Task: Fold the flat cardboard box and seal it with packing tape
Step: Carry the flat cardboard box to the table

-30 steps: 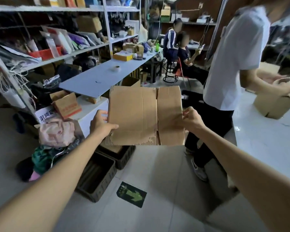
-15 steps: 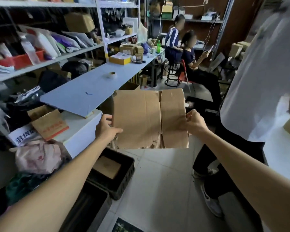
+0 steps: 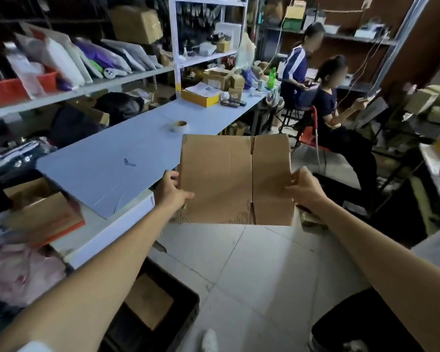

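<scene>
So my left hand [image 3: 172,190] pinches the left edge of the flat cardboard box [image 3: 235,179], my right hand [image 3: 302,188] pinches the right, long axis running between them. Tape roll [image 3: 179,126] sits just past the box's top edge, nearer my left.

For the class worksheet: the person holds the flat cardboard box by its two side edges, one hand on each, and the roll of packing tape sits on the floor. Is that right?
One detail is wrong. The roll of packing tape lies on the pale blue table, not on the floor, as the head view shows. The rest holds: the left hand and right hand grip the side edges of the flat cardboard box.
</scene>
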Available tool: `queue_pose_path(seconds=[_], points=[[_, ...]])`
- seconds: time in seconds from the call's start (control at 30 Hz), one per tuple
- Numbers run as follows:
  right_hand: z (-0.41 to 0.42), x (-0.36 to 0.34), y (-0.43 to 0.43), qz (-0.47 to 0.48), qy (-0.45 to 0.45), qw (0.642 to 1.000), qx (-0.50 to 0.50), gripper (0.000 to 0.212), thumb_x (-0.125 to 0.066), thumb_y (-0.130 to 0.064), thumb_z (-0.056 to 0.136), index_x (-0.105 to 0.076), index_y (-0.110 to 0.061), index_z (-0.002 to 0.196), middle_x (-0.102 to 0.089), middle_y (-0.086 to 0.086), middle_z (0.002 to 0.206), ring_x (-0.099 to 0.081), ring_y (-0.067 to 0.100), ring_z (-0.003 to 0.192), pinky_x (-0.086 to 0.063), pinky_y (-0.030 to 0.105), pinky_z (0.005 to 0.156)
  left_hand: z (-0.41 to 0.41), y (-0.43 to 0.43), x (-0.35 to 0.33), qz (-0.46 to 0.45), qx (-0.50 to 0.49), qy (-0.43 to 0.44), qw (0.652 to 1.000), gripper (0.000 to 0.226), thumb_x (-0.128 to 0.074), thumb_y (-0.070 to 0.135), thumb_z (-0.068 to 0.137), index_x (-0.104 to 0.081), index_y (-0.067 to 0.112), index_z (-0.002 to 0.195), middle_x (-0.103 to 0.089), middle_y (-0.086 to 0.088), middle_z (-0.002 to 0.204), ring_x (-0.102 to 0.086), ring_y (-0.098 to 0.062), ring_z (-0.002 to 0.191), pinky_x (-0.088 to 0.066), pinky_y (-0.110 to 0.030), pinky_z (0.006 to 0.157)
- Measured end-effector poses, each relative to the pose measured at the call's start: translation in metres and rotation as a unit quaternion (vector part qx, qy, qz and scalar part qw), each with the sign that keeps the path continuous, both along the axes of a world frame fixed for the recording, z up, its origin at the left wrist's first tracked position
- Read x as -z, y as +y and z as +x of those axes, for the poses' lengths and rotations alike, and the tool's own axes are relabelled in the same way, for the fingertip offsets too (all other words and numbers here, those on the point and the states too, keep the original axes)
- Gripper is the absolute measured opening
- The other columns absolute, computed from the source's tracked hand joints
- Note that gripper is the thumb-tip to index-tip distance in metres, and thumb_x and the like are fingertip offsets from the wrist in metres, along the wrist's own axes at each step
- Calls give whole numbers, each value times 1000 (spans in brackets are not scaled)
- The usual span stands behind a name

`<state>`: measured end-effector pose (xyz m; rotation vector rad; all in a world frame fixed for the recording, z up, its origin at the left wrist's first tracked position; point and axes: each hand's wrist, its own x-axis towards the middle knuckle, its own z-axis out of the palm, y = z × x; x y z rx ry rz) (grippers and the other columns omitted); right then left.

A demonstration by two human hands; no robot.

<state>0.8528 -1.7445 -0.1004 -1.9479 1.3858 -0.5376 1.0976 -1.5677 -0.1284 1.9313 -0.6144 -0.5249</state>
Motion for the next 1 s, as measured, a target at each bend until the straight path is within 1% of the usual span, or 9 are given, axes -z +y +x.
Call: queue_pose_path(seconds=[0.17,0.3,0.4,0.53,0.67,0.77,0.87,0.93,1.0], points=[[75,3,-113,12,0,1000,-12,29,-70,-3,77,-45,-6,91,-58,18,93,-57,25,67,-50,33,50,73,-97,6,13,-7,-9,1000,59,-82,10,67,-48,14,115,-56,1,99,-54,-20,87,-39,-25,63],[134,1,-188,7,34,999,-38,30,-69,-4,78,-42,-7,92,-56,11,84,-59,30,68,-57,48,63,127,-165,3,33,-35,-26,999,60,-83,13,65,-48,16,114,-56,2,98,-56,-22,89,-42,-28,70],[177,6,-245,7,46,997,-65,31,-69,-4,79,-43,-5,96,-58,16,89,-60,30,67,-55,45,59,162,-212,7,46,-53,-28,997,58,-82,12,68,-48,16,114,-55,2,100,-54,-19,88,-41,-25,65],[247,25,-325,3,56,993,-106,32,-72,-6,76,-49,-3,98,-60,15,92,-59,28,71,-50,34,52,212,-270,25,57,-96,-29,993,56,-81,14,68,-48,17,112,-58,0,103,-55,-20,88,-46,-29,73],[334,39,-403,-12,54,981,-186,24,-72,-7,77,-54,-5,93,-63,13,93,-60,29,84,-53,40,72,260,-315,39,55,-167,-16,984,52,-79,13,71,-47,18,112,-60,-2,108,-55,-19,87,-47,-31,74],[401,42,-448,-2,69,967,-245,25,-68,-6,77,-51,-2,95,-61,21,94,-56,28,81,-45,37,67,289,-337,43,65,-227,-4,972,53,-79,13,70,-48,18,113,-63,-6,112,-57,-21,88,-51,-34,80],[467,38,-475,-9,87,947,-310,28,-72,-9,77,-50,-5,93,-61,16,89,-60,32,79,-47,37,65,318,-347,42,70,-274,6,959,58,-80,13,70,-47,15,118,-63,-9,117,-61,-27,95,-53,-39,86],[508,37,-481,-8,84,933,-350,29,-74,-9,77,-49,-6,92,-60,15,90,-59,31,82,-47,37,66,336,-347,41,71,-305,12,950,59,-81,13,69,-47,14,118,-63,-9,113,-59,-23,88,-53,-37,82],[548,43,-483,-9,84,919,-384,29,-76,-12,76,-50,-9,87,-62,16,92,-60,32,83,-48,38,67,356,-346,43,75,-333,23,940,58,-80,12,69,-47,13,117,-60,-4,105,-56,-16,76,-49,-27,67]])
